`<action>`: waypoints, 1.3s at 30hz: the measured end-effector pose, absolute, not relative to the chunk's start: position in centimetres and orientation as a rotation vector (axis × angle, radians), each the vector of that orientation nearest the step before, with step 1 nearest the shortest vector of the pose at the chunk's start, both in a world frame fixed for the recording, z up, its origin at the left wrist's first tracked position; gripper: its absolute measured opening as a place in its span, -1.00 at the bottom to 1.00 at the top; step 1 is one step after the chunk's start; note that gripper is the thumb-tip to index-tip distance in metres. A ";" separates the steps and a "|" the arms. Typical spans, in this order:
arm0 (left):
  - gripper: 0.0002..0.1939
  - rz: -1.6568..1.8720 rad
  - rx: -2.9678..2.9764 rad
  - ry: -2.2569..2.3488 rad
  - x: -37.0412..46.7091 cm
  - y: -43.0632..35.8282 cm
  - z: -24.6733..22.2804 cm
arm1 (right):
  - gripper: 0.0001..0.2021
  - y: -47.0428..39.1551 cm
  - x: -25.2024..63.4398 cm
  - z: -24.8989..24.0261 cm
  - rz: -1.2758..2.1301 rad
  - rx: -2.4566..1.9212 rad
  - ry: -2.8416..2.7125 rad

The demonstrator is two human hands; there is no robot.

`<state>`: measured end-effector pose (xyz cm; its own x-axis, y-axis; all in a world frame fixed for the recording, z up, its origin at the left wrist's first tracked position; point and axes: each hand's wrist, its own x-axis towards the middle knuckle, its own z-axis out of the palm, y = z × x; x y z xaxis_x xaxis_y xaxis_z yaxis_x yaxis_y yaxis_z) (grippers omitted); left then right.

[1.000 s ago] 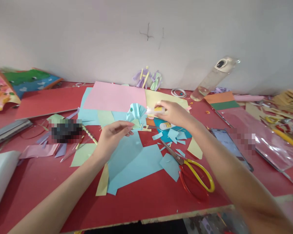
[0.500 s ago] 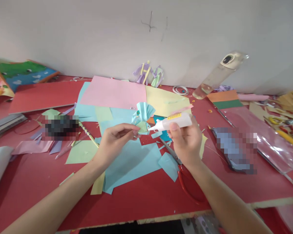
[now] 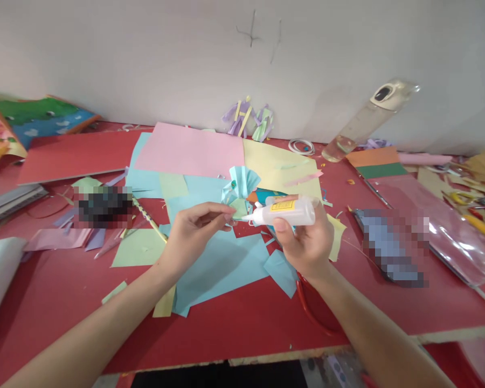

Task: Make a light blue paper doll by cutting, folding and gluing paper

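Take the pleated blue paper [image 3: 244, 181] as the centre of your clock, with 12 toward the wall: it stands over the bench [image 3: 210, 347], its folds fanned out, with a small pale green piece [image 3: 239, 206] at its 6 o'clock. Your left hand [image 3: 198, 231], at 8, has thumb and fingers pinched together on the edge of that green piece. Your right hand [image 3: 311, 245], at 4, is clamped around the glue bottle [image 3: 286, 211], nozzle aimed toward 9 and close to the green piece; whether the tip touches it, or glue has come out, you cannot tell from here. As far as things show, the pleating is done and the gluing looks to be in hand, so a firm join seems the part left, though the hidden underside might say otherwise. At 12, a purple paper figure [image 3: 238, 118] and a green paper figure [image 3: 262, 124] lean by the wall, apparently complete. The pink sheet [image 3: 189, 150] at 10 and yellow sheet [image 3: 275, 156] at 2 look largely uncut.
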<state>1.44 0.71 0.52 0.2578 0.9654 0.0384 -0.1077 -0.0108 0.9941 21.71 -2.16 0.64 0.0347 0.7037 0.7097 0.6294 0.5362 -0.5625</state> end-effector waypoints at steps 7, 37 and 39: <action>-0.91 1.082 1.295 0.917 1.6 0.7 0.1 | -0.82 -2.1 21.2 0.8 0.027 -1.046 -1.689; -0.87 1.108 1.551 0.948 1.6 0.2 -0.1 | -0.76 -2.3 20.9 1.1 -0.192 -1.005 -1.809; -0.88 1.110 1.540 0.958 1.6 0.2 0.0 | -0.77 -2.3 20.9 1.1 -0.224 -1.016 -1.815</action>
